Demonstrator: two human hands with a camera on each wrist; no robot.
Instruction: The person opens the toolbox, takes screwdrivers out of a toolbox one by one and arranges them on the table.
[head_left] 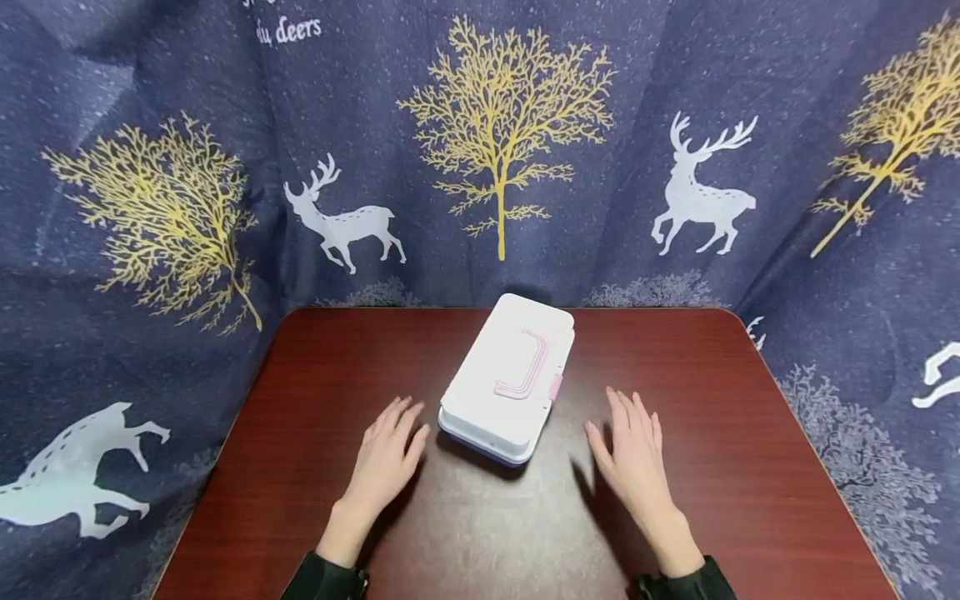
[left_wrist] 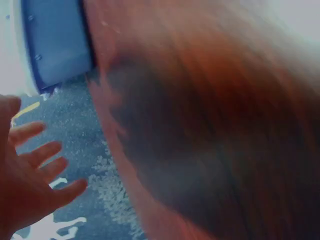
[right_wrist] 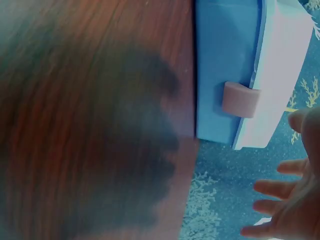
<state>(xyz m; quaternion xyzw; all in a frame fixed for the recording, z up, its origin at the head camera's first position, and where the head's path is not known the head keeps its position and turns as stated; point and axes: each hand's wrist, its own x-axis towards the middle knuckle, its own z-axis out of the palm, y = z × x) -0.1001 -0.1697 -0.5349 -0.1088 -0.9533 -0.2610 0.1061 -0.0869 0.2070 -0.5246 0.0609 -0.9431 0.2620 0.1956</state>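
A closed box (head_left: 487,358) with a white lid and a blue lower part stands slantwise on the table. A pink handle (head_left: 534,367) lies flat on its lid, and a pink latch (right_wrist: 241,100) fastens its right side. My left hand (head_left: 386,458) is just left of the box's near end, apart from it, fingers spread and loosely bent. To the right of the box, my right hand (head_left: 633,454) hovers with its fingers extended, holding nothing. Both hands cast shadows on the tabletop. What the box contains is hidden by the lid.
The reddish-brown table (head_left: 300,467) has rounded far corners. Behind it and along both sides hangs a dark blue curtain (head_left: 345,100) printed with white deer and yellow trees. The box's far end lies near the table's back edge.
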